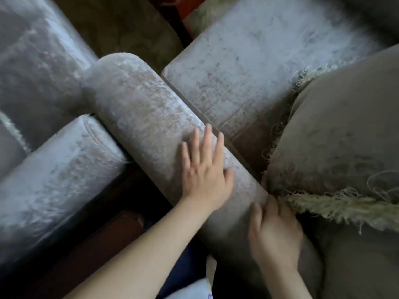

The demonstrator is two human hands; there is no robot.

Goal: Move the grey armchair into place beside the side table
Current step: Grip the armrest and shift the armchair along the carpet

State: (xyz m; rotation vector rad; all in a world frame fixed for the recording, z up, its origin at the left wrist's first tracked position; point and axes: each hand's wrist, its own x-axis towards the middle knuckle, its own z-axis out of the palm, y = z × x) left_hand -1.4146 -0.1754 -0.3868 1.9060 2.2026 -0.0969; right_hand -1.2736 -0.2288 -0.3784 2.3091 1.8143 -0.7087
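Your left hand (205, 175) lies flat, fingers spread, on the grey armchair's rolled armrest (151, 126), likely to push. Your right hand (274, 231) curls loosely on the armrest's near end beside a frayed fringed cover (323, 203); firm grip, cannot tell. Armchair fills centre and right, touching another grey upholstered piece (54, 180). Worn velvety fabric, cylindrical arm, flat seat cushion (248, 67). Side table not visible.

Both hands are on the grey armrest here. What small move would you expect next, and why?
Probably a short push on the armrest. The left hand lies flat and open on top of it, and the right hand cups its near end beside the fringed cushion, so neither has a lifting grip. No side table shows in this view, so I cannot judge the direction.
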